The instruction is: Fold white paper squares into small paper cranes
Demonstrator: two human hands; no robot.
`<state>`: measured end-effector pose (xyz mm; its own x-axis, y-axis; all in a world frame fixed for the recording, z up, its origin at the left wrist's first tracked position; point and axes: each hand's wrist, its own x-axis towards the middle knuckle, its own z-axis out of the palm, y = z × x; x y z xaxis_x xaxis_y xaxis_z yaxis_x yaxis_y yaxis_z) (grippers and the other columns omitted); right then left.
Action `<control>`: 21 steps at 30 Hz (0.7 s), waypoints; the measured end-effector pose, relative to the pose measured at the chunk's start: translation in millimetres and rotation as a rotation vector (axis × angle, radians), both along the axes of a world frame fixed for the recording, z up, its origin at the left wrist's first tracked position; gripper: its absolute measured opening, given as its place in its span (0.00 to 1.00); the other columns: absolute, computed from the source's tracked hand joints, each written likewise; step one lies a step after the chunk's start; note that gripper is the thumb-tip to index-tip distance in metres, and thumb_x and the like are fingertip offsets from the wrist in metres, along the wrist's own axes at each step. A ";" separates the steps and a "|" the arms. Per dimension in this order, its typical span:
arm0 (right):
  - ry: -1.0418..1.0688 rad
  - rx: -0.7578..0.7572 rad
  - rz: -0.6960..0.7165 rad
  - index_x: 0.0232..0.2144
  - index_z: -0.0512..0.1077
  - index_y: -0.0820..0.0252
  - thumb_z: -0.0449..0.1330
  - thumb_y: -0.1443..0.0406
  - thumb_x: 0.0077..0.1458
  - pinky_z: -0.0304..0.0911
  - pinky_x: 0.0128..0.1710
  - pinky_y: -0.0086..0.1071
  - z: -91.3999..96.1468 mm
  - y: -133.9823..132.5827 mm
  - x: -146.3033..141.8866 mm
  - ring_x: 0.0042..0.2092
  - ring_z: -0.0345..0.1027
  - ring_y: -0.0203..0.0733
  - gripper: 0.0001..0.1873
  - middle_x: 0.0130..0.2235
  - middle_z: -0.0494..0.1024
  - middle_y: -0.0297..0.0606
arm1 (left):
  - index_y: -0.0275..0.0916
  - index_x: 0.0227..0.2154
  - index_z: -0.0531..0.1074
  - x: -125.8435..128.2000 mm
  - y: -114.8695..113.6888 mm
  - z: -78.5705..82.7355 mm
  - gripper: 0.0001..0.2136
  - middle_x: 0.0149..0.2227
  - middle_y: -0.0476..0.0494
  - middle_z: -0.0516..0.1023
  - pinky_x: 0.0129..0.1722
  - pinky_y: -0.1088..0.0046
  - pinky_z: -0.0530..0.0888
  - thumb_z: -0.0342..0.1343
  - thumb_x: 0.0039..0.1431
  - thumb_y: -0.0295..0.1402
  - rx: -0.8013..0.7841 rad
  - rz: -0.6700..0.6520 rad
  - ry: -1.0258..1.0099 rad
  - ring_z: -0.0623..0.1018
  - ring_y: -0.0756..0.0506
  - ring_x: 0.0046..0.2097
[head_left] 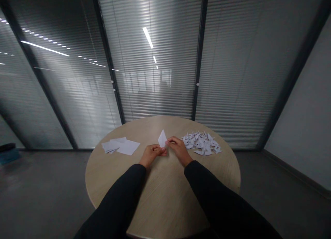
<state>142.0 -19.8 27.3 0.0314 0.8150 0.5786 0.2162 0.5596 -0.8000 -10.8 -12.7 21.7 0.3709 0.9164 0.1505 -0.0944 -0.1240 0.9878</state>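
Both arms, in black sleeves, reach forward from the near edge and converge over the middle of the round, pale wood-grain tabletop. The left hand is curled with its fingers closed in a pinch on the lower corner of a small white folded paper piece that stands up with its point toward the far side. The right hand lies palm down just right of it, fingers bent and pinching the same piece at its right edge, so the two hands meet at the paper. It sits at the centre of the tabletop, slightly far. To the left lies a loose stack of flat white paper sheets. To the right, near the right hand, lies a heap of small white folded paper triangles.
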 end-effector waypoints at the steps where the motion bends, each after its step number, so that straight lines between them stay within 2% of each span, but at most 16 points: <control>1: -0.020 0.011 -0.002 0.23 0.67 0.60 0.56 0.62 0.48 0.59 0.33 0.29 -0.9 0.8 0.0 0.32 0.64 0.37 0.08 0.27 0.67 0.32 | 0.34 0.23 0.72 -0.2 0.8 -0.4 0.19 0.23 0.46 0.76 0.36 0.69 0.71 0.66 0.32 0.45 0.028 0.004 0.020 0.76 0.46 0.30; 4: -0.123 0.060 -0.023 0.23 0.65 0.60 0.54 0.63 0.50 0.58 0.33 0.29 -4.6 3.4 -1.1 0.32 0.62 0.37 0.07 0.28 0.65 0.33 | 0.34 0.29 0.72 -1.3 3.5 -0.1 0.20 0.24 0.48 0.74 0.34 0.72 0.71 0.64 0.36 0.45 0.083 0.049 0.018 0.74 0.48 0.29; 7: -0.262 0.110 -0.063 0.25 0.64 0.59 0.52 0.66 0.52 0.58 0.35 0.30 -9.3 5.4 -3.0 0.34 0.61 0.37 0.05 0.30 0.64 0.34 | 0.34 0.32 0.73 -3.0 5.3 1.8 0.21 0.29 0.45 0.76 0.34 0.72 0.71 0.63 0.37 0.46 0.069 0.093 -0.023 0.74 0.48 0.32; 10: -0.353 0.144 -0.094 0.26 0.63 0.59 0.51 0.67 0.53 0.57 0.36 0.31 -13.4 6.5 -4.1 0.34 0.60 0.37 0.05 0.30 0.63 0.34 | 0.33 0.28 0.74 -4.6 6.1 2.7 0.20 0.27 0.45 0.75 0.32 0.73 0.70 0.64 0.36 0.45 0.081 0.131 -0.040 0.74 0.48 0.30; 14: -0.371 0.151 -0.096 0.28 0.63 0.59 0.51 0.68 0.54 0.57 0.37 0.31 -14.9 6.0 -4.9 0.34 0.60 0.37 0.04 0.32 0.63 0.34 | 0.32 0.23 0.73 -5.7 6.8 2.0 0.17 0.21 0.47 0.73 0.28 0.76 0.67 0.64 0.35 0.44 0.122 0.189 -0.034 0.71 0.51 0.25; 17: -0.368 0.125 -0.078 0.28 0.64 0.60 0.52 0.67 0.54 0.57 0.36 0.30 -14.0 4.3 -6.3 0.34 0.61 0.36 0.03 0.32 0.64 0.34 | 0.33 0.22 0.73 -6.1 6.5 2.3 0.16 0.21 0.48 0.73 0.29 0.76 0.67 0.64 0.36 0.43 0.131 0.227 -0.068 0.71 0.51 0.25; 21: -0.431 0.084 -0.032 0.25 0.65 0.60 0.54 0.66 0.55 0.55 0.33 0.29 -13.3 2.6 -8.1 0.32 0.60 0.35 0.07 0.29 0.64 0.32 | 0.33 0.22 0.72 -6.6 4.2 4.3 0.14 0.22 0.49 0.73 0.31 0.76 0.68 0.64 0.38 0.41 0.133 0.284 -0.123 0.72 0.51 0.26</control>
